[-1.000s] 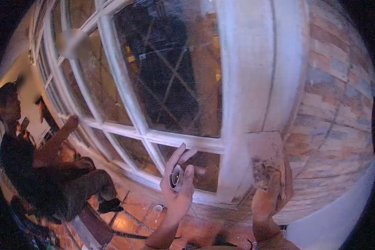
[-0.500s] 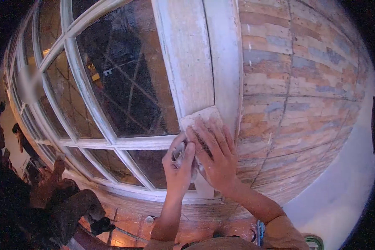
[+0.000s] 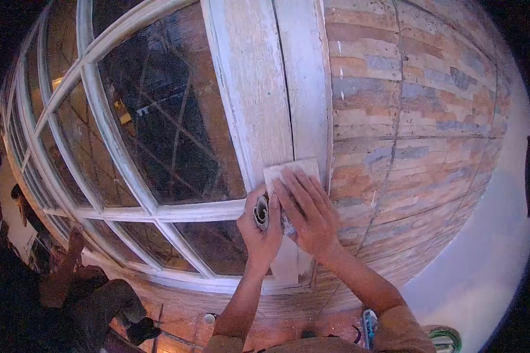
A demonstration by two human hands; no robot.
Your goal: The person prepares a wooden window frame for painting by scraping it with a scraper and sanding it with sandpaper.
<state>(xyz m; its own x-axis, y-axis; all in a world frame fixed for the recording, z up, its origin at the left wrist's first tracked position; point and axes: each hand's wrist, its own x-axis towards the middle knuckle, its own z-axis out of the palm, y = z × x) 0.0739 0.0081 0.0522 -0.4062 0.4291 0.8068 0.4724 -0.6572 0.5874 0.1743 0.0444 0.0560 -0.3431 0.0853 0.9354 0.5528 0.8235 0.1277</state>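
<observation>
A sheet of sandpaper (image 3: 305,166), pale on its visible side, lies against the worn white window frame (image 3: 259,88), across the dark gap between two upright boards. My right hand (image 3: 310,217) is flat on it, fingers stretched out and pointing up the frame. Right beside it, my left hand (image 3: 261,226) is closed round the rolled end of the sheet, whose coiled edge shows between thumb and fingers. The two hands touch or nearly touch. The underside of the sheet is hidden.
Glass panes (image 3: 165,106) with white bars stretch to the left. Stone-strip wall cladding (image 3: 418,129) is on the right. At lower left another person's bent leg (image 3: 112,300) and hand (image 3: 75,241) show near the frame. A small white cup (image 3: 209,318) and a green coiled hose (image 3: 444,339) are below.
My right hand and the sandpaper have shifted slightly right and down against the frame. My left hand has moved with them, its rolled end now facing the camera more. The view has shifted a little.
</observation>
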